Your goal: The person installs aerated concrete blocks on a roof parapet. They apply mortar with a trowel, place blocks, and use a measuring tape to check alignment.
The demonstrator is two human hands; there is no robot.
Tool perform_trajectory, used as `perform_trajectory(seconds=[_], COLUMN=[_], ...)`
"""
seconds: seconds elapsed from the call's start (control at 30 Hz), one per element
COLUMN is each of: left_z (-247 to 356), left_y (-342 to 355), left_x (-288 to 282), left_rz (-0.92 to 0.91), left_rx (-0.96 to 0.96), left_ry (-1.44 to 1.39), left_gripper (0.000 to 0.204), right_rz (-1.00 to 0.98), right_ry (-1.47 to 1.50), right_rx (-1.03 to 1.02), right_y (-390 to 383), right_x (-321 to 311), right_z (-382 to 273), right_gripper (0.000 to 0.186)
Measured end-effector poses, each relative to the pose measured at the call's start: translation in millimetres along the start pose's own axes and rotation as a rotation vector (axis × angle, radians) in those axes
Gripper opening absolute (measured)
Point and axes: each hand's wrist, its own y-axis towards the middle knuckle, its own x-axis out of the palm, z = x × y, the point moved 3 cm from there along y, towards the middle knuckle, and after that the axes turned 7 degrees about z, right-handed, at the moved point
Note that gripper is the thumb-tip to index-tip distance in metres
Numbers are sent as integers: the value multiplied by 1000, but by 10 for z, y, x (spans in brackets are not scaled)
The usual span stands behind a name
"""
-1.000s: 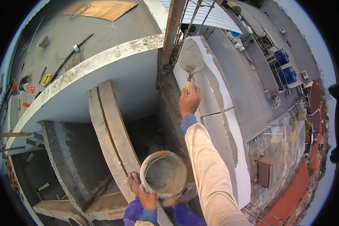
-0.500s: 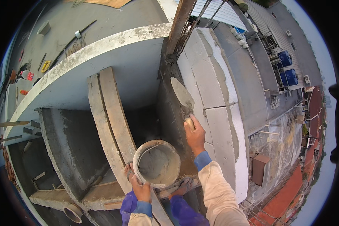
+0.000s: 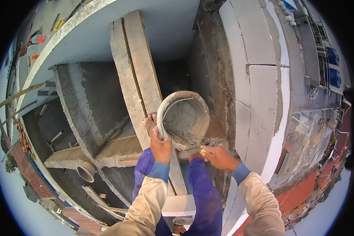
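My left hand (image 3: pixel 160 147) is closed on the near left rim of a round bucket (image 3: pixel 203 103) caked with dried cement. Grey wet mortar (image 3: pixel 181 116) lies inside it. The bucket stands by my feet, at the right edge of two wooden planks. Closed round the pale handle of a trowel (image 3: pixel 203 151), my right hand (image 3: pixel 221 158) is just to the near right of the bucket. The trowel's blade reaches over the rim and seems to be in the mortar, where it is hard to make out.
The wooden planks (image 3: pixel 139 59) span a deep opening between concrete walls. To the right runs a white block wall (image 3: pixel 261 94) with mortar joints; beyond it lie lower roofs. A concrete beam (image 3: pixel 118 151) crosses at left, near another bucket (image 3: pixel 85 172). My feet are on the planks and beam.
My right hand has brought the trowel back from beside the block wall down to the bucket. My left hand keeps hold of the rim. The view has shifted, showing more of the near side.
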Motion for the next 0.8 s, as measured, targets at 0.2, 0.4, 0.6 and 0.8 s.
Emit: perform_trajectory(seconds=[0.2, 0.4, 0.6, 0.8], left_z=[-96, -130, -98, -218], left_y=[36, 61, 91, 80], left_x=[-68, -60, -86, -86], left_rz=[30, -3, -31, 16], left_rx=[-64, -337, -243, -229], left_ry=[-20, -405, -430, -372], left_gripper=[64, 74, 74, 73], right_rz=[-322, 422, 1708, 1793], right_ry=[1248, 1301, 71, -53], right_rx=[396, -295, -405, -260], right_y=[-103, 134, 1169, 1791], right_x=[-73, -845, -2145, -2356], right_z=[-25, -577, -929, -804], right_gripper=[50, 53, 54, 57])
